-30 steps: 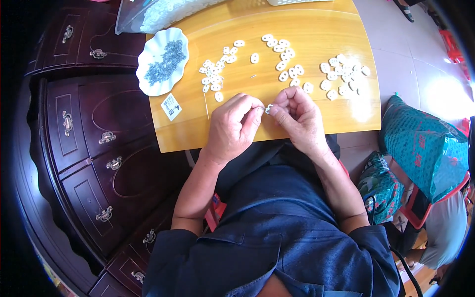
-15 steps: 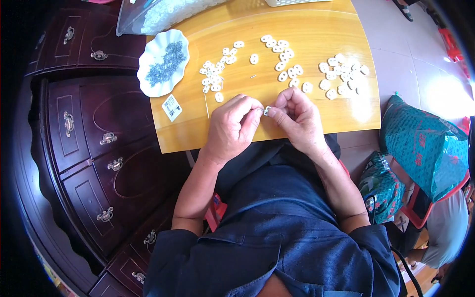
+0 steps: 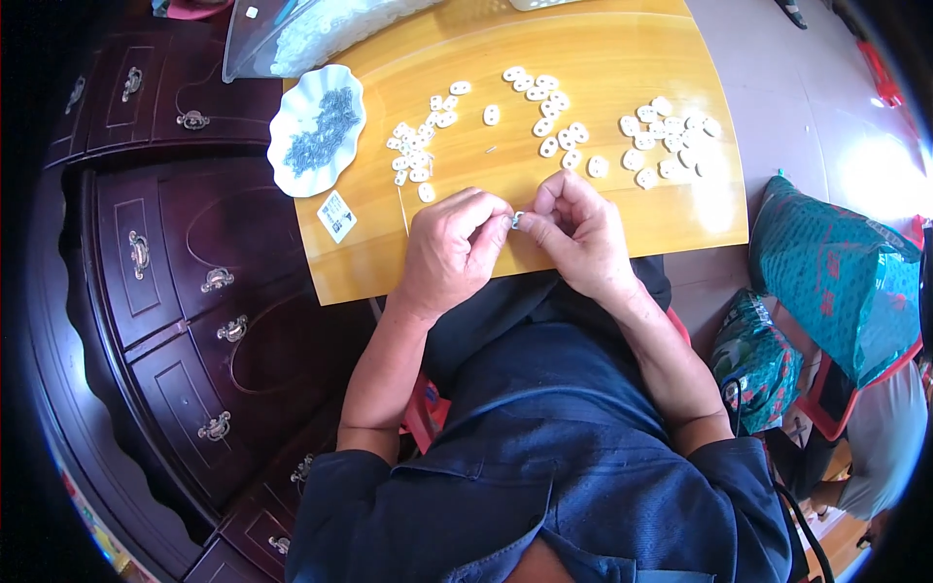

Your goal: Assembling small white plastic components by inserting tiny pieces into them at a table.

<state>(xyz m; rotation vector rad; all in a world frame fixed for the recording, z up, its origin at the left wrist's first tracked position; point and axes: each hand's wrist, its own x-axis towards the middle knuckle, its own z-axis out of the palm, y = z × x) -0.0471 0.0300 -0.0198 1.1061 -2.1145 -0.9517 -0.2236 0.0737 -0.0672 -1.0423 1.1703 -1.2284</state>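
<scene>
My left hand and my right hand meet over the near edge of a yellow wooden board. Between their fingertips they pinch one small pale piece with a bit of metal. Several small white oval pieces lie on the board in three loose groups: a left group, a middle group and a right group. A thin pin lies among them.
A white scalloped dish of small grey metal parts sits at the board's left end, a small printed card below it. A clear plastic bag lies behind. Dark wooden drawers stand left. Teal patterned bags sit right.
Both hands stay together at the board's edge, fingers shifting slightly around the small piece. Nothing else has moved.
</scene>
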